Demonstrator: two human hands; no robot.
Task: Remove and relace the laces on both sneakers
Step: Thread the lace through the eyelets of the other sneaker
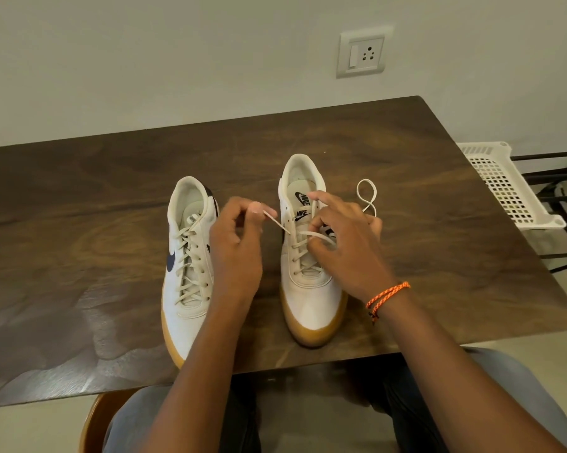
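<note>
Both hands, left hand (pixel 239 237) and right hand (pixel 347 243), pinch the right sneaker's (pixel 308 289) lace (pixel 277 220); a hard tug could pull it from its eyelets.

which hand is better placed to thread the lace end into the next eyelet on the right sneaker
Left. The left hand already pinches the free lace end beside the right sneaker; the right hand is busy on the crossings.

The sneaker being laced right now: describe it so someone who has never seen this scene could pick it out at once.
On the dark wooden table stand two white gum-soled sneakers, toes toward the person. It is the right sneaker, nearer the white plastic basket. Unlike the fully laced left sneaker, its upper eyelets are empty and both hands are at its lace.
</note>
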